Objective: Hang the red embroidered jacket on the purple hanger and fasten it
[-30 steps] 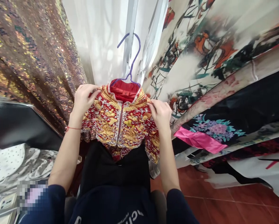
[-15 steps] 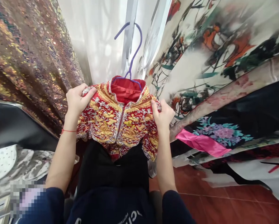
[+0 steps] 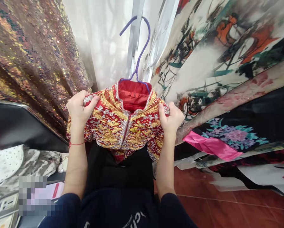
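A red jacket (image 3: 123, 126) with dense gold and silver embroidery lies spread over my lap, its stand collar facing away from me. Inside the collar a red label with an S shows. A purple hanger (image 3: 142, 53) sits in the jacket, its hook rising above the neck; its arms are hidden in the cloth. My left hand (image 3: 79, 107) pinches the shoulder on the left, thumb on top. On the opposite shoulder, my right hand (image 3: 170, 117) grips the cloth the same way.
A sequined curtain (image 3: 37, 57) hangs at the left, above a black chair (image 3: 20, 126) and polka-dot fabric (image 3: 6, 164). Painted-pattern cloth (image 3: 215, 41) and a black embroidered garment (image 3: 270, 117) with a pink strip hang at the right. Red floor tiles (image 3: 199, 196) show below.
My view has shifted a little, and the jacket, hanger and right hand appear slightly farther right. Both hands keep their hold on the shoulders.
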`<move>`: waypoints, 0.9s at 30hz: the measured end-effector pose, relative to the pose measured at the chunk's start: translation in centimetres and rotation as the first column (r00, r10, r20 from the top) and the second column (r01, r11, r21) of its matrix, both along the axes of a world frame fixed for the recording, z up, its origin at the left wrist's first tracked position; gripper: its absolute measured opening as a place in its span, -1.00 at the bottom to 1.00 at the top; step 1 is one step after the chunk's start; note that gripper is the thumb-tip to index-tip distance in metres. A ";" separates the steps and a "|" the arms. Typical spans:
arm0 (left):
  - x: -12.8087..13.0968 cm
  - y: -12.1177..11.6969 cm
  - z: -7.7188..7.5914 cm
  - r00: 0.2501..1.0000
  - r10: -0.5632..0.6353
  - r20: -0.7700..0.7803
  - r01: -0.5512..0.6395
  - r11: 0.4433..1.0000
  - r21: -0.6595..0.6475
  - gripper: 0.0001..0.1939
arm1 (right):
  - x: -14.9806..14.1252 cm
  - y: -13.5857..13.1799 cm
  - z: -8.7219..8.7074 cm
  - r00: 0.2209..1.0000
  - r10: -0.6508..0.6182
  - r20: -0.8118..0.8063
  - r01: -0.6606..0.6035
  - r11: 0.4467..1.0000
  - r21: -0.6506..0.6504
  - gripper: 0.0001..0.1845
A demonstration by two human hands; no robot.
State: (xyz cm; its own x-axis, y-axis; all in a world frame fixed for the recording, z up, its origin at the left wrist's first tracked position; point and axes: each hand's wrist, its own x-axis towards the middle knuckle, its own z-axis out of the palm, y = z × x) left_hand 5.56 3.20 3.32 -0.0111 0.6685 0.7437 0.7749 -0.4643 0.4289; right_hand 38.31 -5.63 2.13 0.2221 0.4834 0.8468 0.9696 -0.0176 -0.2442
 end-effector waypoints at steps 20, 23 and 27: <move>1.5 -0.3 -1.4 0.998 0.006 0.056 -0.007 1.000 0.011 -0.52 | -6.2 3.8 -9.6 0.996 -0.089 0.028 0.093 0.966 -0.241 0.14; 1.5 0.1 -1.4 0.998 -0.001 0.061 -0.001 1.000 0.024 -0.52 | -6.4 3.9 -9.5 0.996 -0.086 0.021 0.089 0.969 -0.232 0.19; 1.6 0.5 -1.6 0.997 0.002 0.072 -0.005 0.999 0.036 -0.53 | -7.2 4.2 -9.1 0.990 -0.138 -0.003 0.132 0.952 -0.278 0.18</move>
